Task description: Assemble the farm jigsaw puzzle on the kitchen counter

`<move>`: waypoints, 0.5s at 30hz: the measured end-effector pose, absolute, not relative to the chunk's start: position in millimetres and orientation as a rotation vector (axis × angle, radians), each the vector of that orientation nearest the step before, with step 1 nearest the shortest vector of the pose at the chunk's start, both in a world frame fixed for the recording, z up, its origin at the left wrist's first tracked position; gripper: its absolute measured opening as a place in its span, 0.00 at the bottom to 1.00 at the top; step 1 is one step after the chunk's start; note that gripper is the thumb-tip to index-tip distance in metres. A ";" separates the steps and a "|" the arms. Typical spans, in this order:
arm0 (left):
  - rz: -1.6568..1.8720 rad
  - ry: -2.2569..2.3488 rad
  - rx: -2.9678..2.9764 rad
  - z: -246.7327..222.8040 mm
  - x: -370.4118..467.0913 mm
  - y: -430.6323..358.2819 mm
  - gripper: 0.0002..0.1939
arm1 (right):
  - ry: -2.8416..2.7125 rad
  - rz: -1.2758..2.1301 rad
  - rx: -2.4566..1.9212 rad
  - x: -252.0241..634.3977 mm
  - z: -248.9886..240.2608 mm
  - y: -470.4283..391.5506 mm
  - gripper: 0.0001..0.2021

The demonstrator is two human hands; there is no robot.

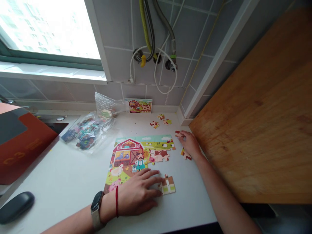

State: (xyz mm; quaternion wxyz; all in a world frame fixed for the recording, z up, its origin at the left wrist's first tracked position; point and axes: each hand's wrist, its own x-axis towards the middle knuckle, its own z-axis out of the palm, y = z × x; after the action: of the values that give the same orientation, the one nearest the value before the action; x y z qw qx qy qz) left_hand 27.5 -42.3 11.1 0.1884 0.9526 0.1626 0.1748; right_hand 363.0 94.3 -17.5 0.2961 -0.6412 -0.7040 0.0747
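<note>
A partly joined farm puzzle lies on the white table, showing a barn, a farmer and a cow. My left hand rests over its lower edge with fingers spread, fingertips beside a fence section. To the right of the puzzle, my right hand pinches a small brown-and-white piece. Just below that hand lies another loose piece. Several loose pieces sit behind the puzzle. A picture card leans upright against the wall.
Clear plastic bags of pieces lie at the back left. An orange box and a dark mouse are at the far left. A wooden panel rises close on the right. Hoses hang along the tiled wall.
</note>
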 end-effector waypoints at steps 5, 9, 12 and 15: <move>0.485 0.508 2.675 9.4 27.2 -38.2 0.13 | -1.816 0.189 -1.750 365.4 -9.8 94.5 0.17; 0.486 0.518 2.666 8.7 27.2 -36.7 0.12 | -1.704 0.190 -1.740 359.1 2.0 90.5 0.18; 0.487 0.512 2.657 9.7 27.1 -35.7 0.12 | -1.717 0.318 -1.607 348.0 14.1 83.7 0.20; 0.493 0.513 2.636 10.5 26.9 -34.7 0.12 | -1.944 0.527 -1.423 336.7 26.7 73.9 0.23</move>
State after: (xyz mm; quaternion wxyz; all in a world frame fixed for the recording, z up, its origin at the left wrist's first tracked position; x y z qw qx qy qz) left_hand 26.9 -34.7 10.5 0.2042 0.9451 0.1839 0.1766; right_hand 336.7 73.9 26.7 0.3314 -0.5444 -0.7437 0.2018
